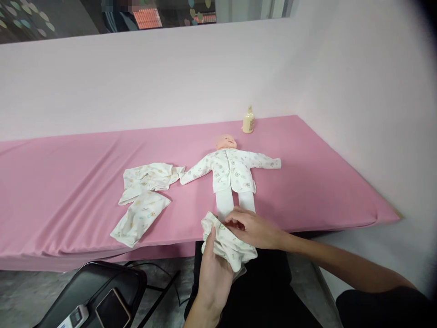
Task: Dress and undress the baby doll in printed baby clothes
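Pump bottle [248,123] beyond clothed doll [227,171], left fingers [210,244] gripping bunched garment [227,245], right fingers [243,218] curled against it, hold unclear

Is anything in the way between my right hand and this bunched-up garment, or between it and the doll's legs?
No other object is visible there. Your right hand is at the upper edge of the garment, partly hiding the lower ends of the doll's legs.
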`<state>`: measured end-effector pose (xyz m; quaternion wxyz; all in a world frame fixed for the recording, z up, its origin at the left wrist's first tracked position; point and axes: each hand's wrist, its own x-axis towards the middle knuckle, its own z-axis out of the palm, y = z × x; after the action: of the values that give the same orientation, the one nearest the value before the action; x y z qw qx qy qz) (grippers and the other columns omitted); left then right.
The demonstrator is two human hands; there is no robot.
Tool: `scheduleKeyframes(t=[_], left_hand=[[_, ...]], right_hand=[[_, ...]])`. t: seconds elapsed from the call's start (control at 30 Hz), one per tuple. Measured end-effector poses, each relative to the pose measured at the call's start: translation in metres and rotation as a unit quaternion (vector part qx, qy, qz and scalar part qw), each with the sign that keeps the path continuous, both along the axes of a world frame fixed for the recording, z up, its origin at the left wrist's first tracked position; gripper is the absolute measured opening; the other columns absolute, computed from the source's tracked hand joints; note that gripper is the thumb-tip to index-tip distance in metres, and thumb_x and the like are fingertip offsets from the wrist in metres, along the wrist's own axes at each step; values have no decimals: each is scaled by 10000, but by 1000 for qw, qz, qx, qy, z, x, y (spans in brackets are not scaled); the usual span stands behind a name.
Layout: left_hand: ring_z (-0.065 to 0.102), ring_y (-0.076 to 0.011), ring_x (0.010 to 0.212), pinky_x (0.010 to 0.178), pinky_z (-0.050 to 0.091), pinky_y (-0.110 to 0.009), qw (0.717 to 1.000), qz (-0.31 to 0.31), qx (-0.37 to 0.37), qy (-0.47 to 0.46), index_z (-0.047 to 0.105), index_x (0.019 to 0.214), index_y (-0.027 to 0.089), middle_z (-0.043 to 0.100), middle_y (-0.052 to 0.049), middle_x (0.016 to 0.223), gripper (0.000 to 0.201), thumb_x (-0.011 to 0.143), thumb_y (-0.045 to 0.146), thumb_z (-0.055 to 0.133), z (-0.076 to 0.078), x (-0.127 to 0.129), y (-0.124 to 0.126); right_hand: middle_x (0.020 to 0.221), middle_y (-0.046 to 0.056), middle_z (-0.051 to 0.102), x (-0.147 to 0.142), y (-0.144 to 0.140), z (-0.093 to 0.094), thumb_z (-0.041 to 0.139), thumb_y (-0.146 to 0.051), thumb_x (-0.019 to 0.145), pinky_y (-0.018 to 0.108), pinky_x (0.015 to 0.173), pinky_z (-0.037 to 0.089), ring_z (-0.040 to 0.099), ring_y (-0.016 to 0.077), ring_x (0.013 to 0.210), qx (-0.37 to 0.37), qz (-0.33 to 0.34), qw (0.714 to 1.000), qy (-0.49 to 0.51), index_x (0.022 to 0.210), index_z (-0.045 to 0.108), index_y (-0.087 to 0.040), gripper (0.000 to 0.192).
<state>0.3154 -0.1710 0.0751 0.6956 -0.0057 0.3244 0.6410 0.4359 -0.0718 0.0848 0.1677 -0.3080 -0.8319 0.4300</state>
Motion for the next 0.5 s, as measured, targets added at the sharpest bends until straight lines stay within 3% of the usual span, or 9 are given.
scheduleKeyframes(t=[0.1, 0.2, 0.37, 0.5], left_hand=[[608, -232, 1196, 1041, 480, -356, 1000, 18, 8, 19, 524, 1408, 252, 625, -72, 1321, 486, 950, 409, 562, 1, 1, -1], [612, -246, 1189, 1028, 487, -366, 1000, 6, 2, 31, 521, 1412, 244, 638, -79, 1298, 503, 944, 423, 565, 0, 2, -1], [605, -261, 1202, 1046, 478, -378, 999, -12, -12, 36, 545, 1393, 204, 652, -103, 1274, 516, 940, 451, 561, -5, 5, -2], [591, -264, 1224, 1080, 449, -383, 999, -14, -27, 46, 528, 1408, 197, 633, -108, 1309, 536, 927, 424, 595, -9, 6, -4]], right_hand=[[942, 33, 577, 2, 3, 12, 420, -480, 991, 264, 750, 452, 561, 148, 851, -129, 64, 989, 23, 886, 619, -189, 368], [1016, 42, 590, 3, 4, 21, 434, -575, 958, 266, 751, 467, 579, 156, 868, -219, 94, 971, -8, 913, 632, -185, 440], [1088, 44, 579, 2, -1, 18, 740, -498, 756, 354, 960, 440, 553, 229, 1071, -132, 123, 982, -47, 1037, 661, -216, 405], [1132, 55, 558, -4, -11, 10, 772, -361, 697, 386, 985, 433, 526, 250, 1116, -132, 84, 986, -58, 1007, 685, -221, 352]])
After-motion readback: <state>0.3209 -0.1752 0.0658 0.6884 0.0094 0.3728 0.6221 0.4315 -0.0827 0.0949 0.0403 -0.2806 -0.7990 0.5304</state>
